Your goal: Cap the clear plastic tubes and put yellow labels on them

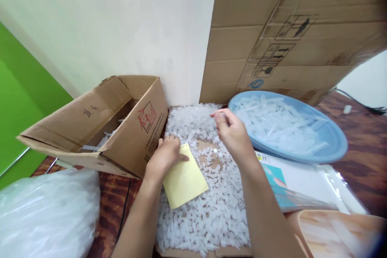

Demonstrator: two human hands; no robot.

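Observation:
My left hand (165,155) is closed on the upper left edge of a yellow paper sheet (186,179), the thumb lying on top of it. Under the sheet, small white translucent plastic pieces (208,225) cover a flat cardboard tray (234,252). My right hand (231,129) hovers over the far right part of the tray, thumb and fingers pinched together. Whatever is between those fingertips is too small or hidden to make out. A heap of clear pieces (192,117) lies at the tray's far end, beyond both hands.
To the left stands an open cardboard box (128,137) with white strips inside. A blue basin (338,145) of translucent strips sits at right, near a plastic-wrapped packet (305,185) and a peach-coloured container (302,225). A stuffed clear bag (51,213) lies front left; a large carton (242,40) stands behind.

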